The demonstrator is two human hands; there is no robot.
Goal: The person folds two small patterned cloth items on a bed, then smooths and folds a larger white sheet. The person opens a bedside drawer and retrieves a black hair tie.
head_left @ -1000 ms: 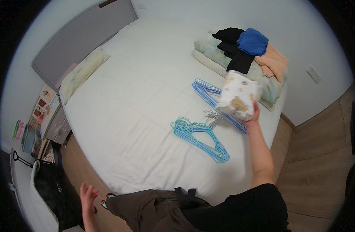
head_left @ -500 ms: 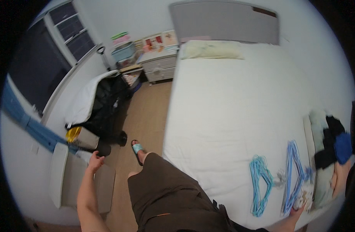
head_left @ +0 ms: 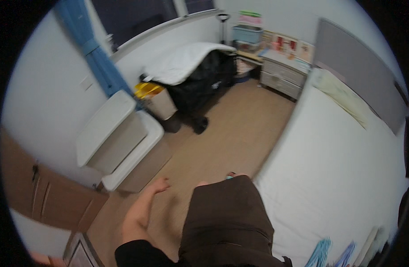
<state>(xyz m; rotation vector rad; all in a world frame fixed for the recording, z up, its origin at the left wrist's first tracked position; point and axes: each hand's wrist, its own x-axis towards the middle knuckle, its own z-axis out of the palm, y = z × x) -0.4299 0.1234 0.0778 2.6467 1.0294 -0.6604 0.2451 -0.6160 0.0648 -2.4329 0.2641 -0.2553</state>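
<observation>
My left hand hangs over the floor beside the lower of two pale storage boxes, loosely curled, its fingers a little apart and holding nothing. The lower box has a white rim, and the other box sits against it on the wall side. My right hand is out of the picture. At the lower right, a bundle of light-blue hangers lies on the white bed, with a bundle of darker blue hangers next to it; both are cut off by the lower edge.
A paper bag with yellow handles stands before a big black bag under a white cover. A nightstand is beside the headboard. A wooden door is at the left, and floor runs along the bed.
My view has swung left, bringing the door and both boxes in fully. My left hand now hangs nearer my body, apart from the boxes. My right hand has left the picture.
</observation>
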